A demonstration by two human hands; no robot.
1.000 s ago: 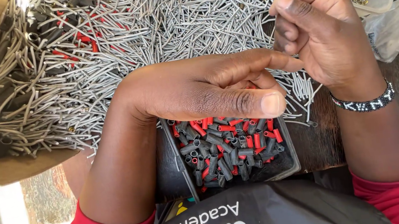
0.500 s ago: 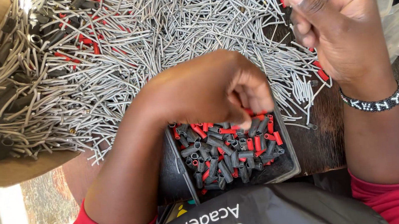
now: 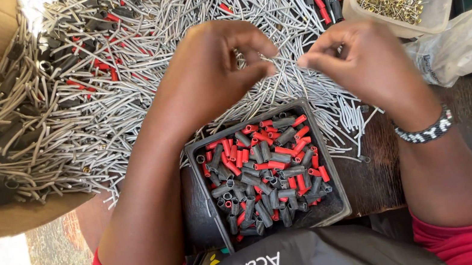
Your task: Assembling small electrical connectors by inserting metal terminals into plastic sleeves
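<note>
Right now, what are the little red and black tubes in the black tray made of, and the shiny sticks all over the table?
The short red and black tubes look like matte plastic or rubber sleeving: hollow ends, dull surface. Their square black tray seems to be thin moulded plastic. The thin silvery bent rods look like bare metal wire, glinting in the sun.

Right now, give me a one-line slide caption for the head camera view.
Left hand and right hand pinch a thin metal pin above a black tray of red and black sleeves.
</note>
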